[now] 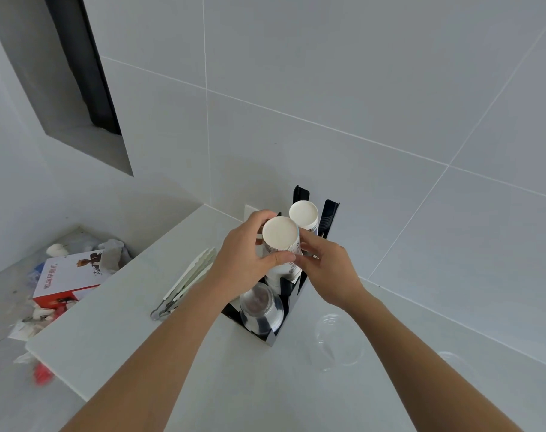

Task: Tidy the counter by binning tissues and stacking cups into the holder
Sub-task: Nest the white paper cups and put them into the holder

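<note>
A black cup holder [292, 302] stands on the white counter [116, 310] against the tiled wall. Its middle slot holds an upside-down stack of white paper cups [280, 233]. My left hand [245, 258] grips this stack from the left, and my right hand [323, 266] pinches it from the right. A second upside-down paper cup stack [303, 213] sits in the rear slot. The front slot holds stacked clear plastic cups [260, 308]. A loose clear plastic cup [337, 341] lies on the counter to the right of the holder.
White tongs [184, 282] lie left of the holder. Below the counter's left edge is a bin area with crumpled tissues [114, 247] and a red-and-white box [67, 280]. Another faint clear cup [452, 361] rests at the right.
</note>
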